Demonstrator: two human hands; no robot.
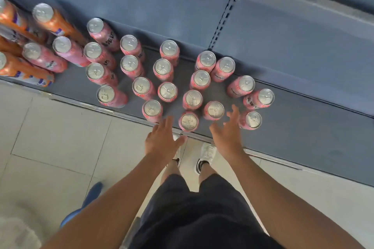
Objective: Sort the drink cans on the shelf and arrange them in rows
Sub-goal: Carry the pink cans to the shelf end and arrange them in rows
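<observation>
Several pink drink cans stand upright on the low grey shelf (303,127), in loose rows running front to back. One pink can (188,121) stands at the shelf's front edge between my two hands. My left hand (162,139) hovers just left of it with fingers straight and spread, holding nothing. My right hand (227,131) hovers just right of it, fingers spread and empty, with another pink can (214,110) beyond its fingertips and a third pink can (253,120) to its right. Orange cans (52,20) stand at the far left.
The shelf's bare grey surface stretches to the right of the cans. A slotted upright post (228,12) rises at the back. Pale floor tiles (60,137) lie in front of the shelf. My white shoes (207,153) stand at its edge; a blue shoe (93,194) is at lower left.
</observation>
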